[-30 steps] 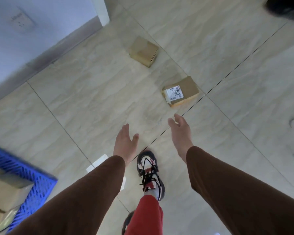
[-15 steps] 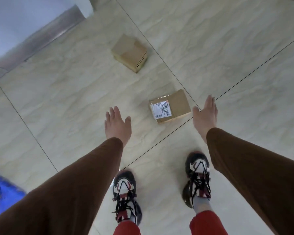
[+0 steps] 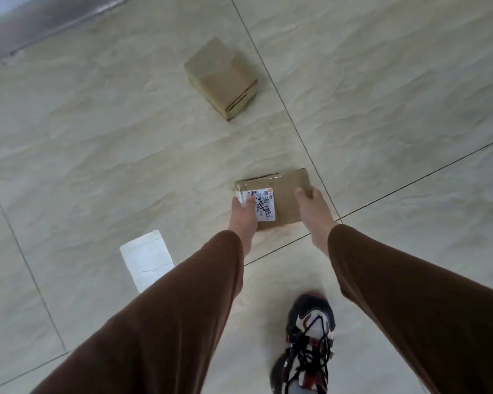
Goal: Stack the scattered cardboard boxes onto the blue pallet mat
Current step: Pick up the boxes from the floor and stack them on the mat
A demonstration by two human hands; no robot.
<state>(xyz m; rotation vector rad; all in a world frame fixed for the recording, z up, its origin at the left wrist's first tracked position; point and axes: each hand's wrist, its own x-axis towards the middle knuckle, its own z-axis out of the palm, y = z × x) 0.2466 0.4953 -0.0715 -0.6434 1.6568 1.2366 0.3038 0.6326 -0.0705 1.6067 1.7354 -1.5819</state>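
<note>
A flat cardboard box (image 3: 286,189) with a white shipping label lies on the tiled floor in the middle of the head view. My left hand (image 3: 244,217) clasps its left end, thumb on the label. Gripping the right end is my right hand (image 3: 315,207), thumb on top. Farther off sits a second, taller cardboard box (image 3: 221,76), plain brown, untouched. The blue pallet mat is out of view.
A white paper sheet (image 3: 147,258) lies on the floor left of my left sleeve. My shoe (image 3: 308,336) stands at the lower right. A grey skirting board (image 3: 40,27) runs along the wall at the top left. Beige tiles with dark joints surround the boxes.
I have stepped closer and both hands have come down from open air onto the labelled box, one at each end. The blue mat has slid out of view.
</note>
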